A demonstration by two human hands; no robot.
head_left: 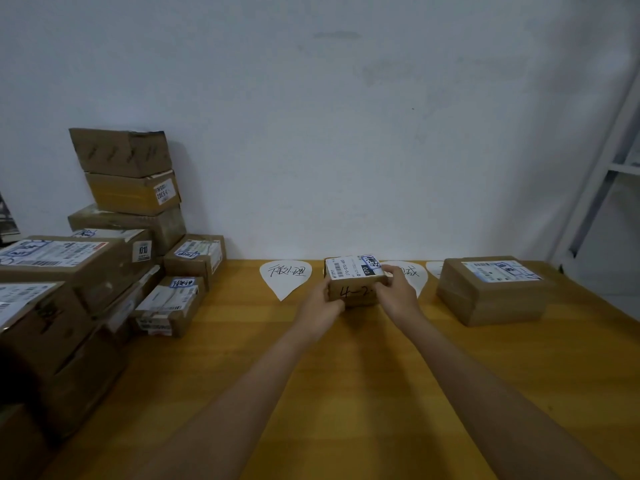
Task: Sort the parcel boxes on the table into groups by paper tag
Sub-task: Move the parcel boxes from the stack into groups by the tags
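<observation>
Small box (355, 280), seemingly two-handed grip.

Both bare forearms extend forward and converge toward the centre. Left grip (320, 304) clasps the near-left side of the small box (351, 289), fingers curled. Right grip (398, 292) clasps its right side, one digit over the top edge.

A plain white wall (346, 133) fills the back of the room, marked with a few faint grey smudges. It meets the far edge of the wooden surface (363, 375). At the right stands a white metal rack (590, 188), its upright slanting across the corner. A dark shape (6, 220) at the far left is too cut off to make out.
</observation>
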